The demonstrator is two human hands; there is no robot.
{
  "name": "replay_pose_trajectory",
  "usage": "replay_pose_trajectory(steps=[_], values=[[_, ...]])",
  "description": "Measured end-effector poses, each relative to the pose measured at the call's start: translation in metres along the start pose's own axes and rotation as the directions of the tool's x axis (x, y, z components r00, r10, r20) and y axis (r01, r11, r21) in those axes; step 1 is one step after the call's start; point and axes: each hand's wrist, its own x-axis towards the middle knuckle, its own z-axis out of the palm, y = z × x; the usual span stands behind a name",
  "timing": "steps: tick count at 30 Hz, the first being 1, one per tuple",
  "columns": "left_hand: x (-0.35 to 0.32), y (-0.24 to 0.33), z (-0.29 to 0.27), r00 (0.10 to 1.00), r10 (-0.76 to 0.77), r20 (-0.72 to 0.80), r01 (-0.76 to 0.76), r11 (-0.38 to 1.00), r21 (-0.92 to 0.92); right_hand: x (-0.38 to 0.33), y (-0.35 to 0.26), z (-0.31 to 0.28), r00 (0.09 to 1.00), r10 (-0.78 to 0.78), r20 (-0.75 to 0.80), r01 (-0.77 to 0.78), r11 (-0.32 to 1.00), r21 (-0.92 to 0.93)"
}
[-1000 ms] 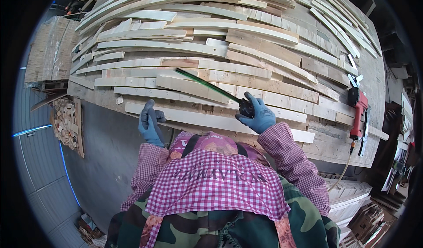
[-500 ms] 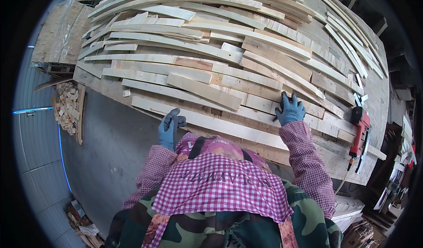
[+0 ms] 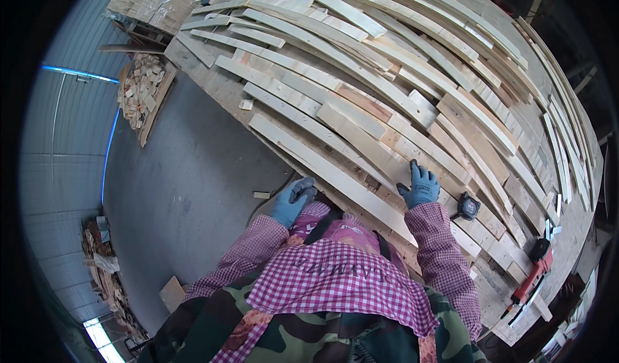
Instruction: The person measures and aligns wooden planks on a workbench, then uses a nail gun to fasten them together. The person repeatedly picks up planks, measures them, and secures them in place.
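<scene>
My right hand (image 3: 420, 186) lies flat, fingers spread, on a pale plank (image 3: 335, 169); my left hand (image 3: 293, 198) curls loosely at its edge, grip unclear, the plank's near end hidden behind my sleeve.

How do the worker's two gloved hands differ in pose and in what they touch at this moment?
The right hand lies flat, fingers spread, pressing on the planks further up the table; the left hand is curled at the near table edge, beside the long pale board. The right arm reaches further than the left. Both wear blue gloves and checked sleeves.
</scene>
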Motion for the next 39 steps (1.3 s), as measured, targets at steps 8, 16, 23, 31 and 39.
replay_pose_trajectory(steps=[8,16,23,31,39], values=[[0.022,-0.002,-0.054,0.991,0.122,-0.054,-0.069,0.814,0.577,0.004,0.010,0.008,0.971,0.027,-0.238,-0.005,0.996,0.090],[0.190,-0.004,-0.220,0.783,0.058,-0.620,-0.062,0.998,0.016,-0.017,-0.025,0.020,0.954,0.042,-0.296,-0.014,0.995,0.095],[0.356,0.035,-0.423,0.570,-0.162,-0.805,0.157,0.984,-0.087,0.002,-0.110,-0.001,0.850,0.352,-0.393,-0.344,0.934,0.093],[0.463,0.117,-0.485,0.600,-0.212,-0.772,0.588,0.770,0.245,0.071,-0.231,-0.028,0.890,0.258,-0.377,-0.305,0.950,-0.072],[0.549,0.115,-0.518,0.463,-0.341,-0.818,0.782,0.591,0.196,0.128,-0.280,-0.060,0.876,0.379,-0.298,-0.406,0.913,-0.033]])
